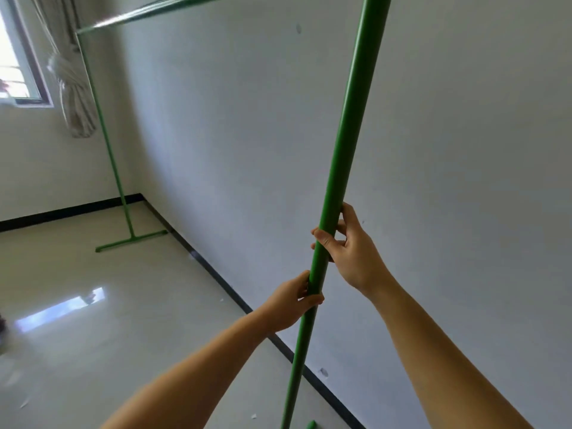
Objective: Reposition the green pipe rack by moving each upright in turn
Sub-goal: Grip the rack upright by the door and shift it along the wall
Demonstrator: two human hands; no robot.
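The green pipe rack has a near upright [349, 125] running from the bottom middle of the view to the top right. My right hand [349, 246] is wrapped around this upright at mid height. My left hand [291, 301] grips the same pipe just below it. A top rail [148, 13] runs from the near upright back to the far upright [105, 137], which stands on a green floor foot [130, 241] close to the corner of the room. A short bit of the near foot [311, 425] shows at the bottom edge.
A white wall [433, 181] with a black skirting strip [229, 289] runs right beside the rack. A window [15, 72] and a tied curtain [74, 88] fill the far left corner. The glossy tiled floor [108, 320] stretches out to the left.
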